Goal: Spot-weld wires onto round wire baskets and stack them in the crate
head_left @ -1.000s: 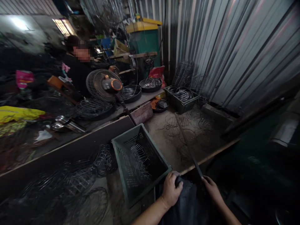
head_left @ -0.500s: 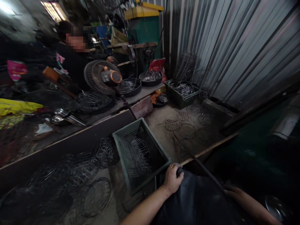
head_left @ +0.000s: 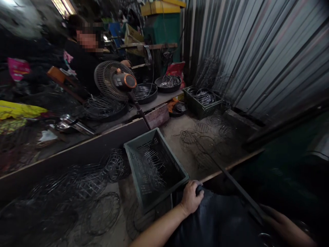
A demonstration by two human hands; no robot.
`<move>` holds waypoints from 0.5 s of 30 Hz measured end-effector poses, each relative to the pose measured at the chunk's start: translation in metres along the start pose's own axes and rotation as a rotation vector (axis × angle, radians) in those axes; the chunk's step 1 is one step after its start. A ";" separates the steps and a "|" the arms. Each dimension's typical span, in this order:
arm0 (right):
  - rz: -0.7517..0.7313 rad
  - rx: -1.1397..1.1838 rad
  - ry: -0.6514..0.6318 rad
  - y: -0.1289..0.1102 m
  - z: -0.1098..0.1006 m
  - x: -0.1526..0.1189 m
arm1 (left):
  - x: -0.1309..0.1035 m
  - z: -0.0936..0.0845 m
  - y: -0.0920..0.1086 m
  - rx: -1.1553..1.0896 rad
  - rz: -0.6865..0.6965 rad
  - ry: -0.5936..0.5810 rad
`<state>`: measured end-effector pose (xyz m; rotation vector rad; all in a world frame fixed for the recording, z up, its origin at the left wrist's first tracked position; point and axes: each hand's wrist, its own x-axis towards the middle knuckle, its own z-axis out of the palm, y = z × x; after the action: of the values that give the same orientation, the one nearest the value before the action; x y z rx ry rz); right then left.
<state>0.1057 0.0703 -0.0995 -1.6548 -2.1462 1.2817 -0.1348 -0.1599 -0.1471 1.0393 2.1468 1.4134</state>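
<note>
My left hand (head_left: 191, 197) is closed around a dark rounded end at the corner of black material (head_left: 218, 216); what exactly it grips I cannot make out. At the lower right, my right hand (head_left: 273, 216), dim and partly in shadow, is closed on a long dark rod (head_left: 232, 183). The rod slants up and left, its thin far end among round wire grids (head_left: 190, 136) on the tabletop. Just beyond my left hand stands a green plastic crate (head_left: 173, 157), with bent wire pieces (head_left: 154, 164) inside.
More wire grids (head_left: 89, 183) lie heaped at left behind a dark board (head_left: 77, 147). A fan (head_left: 115, 82) stands beyond the crate, near a seated co-worker (head_left: 82, 65). Another bin (head_left: 203, 106) of wire parts sits by the corrugated metal wall (head_left: 231, 44).
My right hand has moved slightly right and down, and the rod has shifted with it. My left hand keeps its grip. The view has shifted a little.
</note>
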 end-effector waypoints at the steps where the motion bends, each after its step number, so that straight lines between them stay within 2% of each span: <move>1: 0.007 0.034 -0.142 -0.016 0.017 0.011 | 0.000 0.000 0.001 -0.001 -0.003 0.001; 3: 0.014 0.087 -0.226 -0.047 0.060 0.039 | -0.001 0.000 0.002 -0.003 -0.018 0.011; 5: -0.025 0.091 -0.235 -0.074 0.106 0.067 | -0.003 -0.001 0.002 -0.010 -0.035 0.028; 7: -0.034 0.077 -0.215 -0.092 0.147 0.091 | -0.004 -0.003 0.001 -0.016 -0.048 0.045; 9: -0.018 0.078 -0.211 -0.102 0.176 0.109 | -0.004 -0.004 0.000 -0.019 -0.055 0.046; 12: 0.013 0.110 -0.235 -0.104 0.192 0.120 | -0.003 -0.005 -0.004 -0.025 -0.056 0.040; 15: 0.019 0.160 -0.279 -0.088 0.177 0.115 | 0.000 -0.004 -0.008 -0.039 -0.049 0.042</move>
<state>-0.1034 0.0708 -0.1919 -1.5129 -2.1074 1.7308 -0.1399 -0.1644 -0.1522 0.9439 2.1503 1.4608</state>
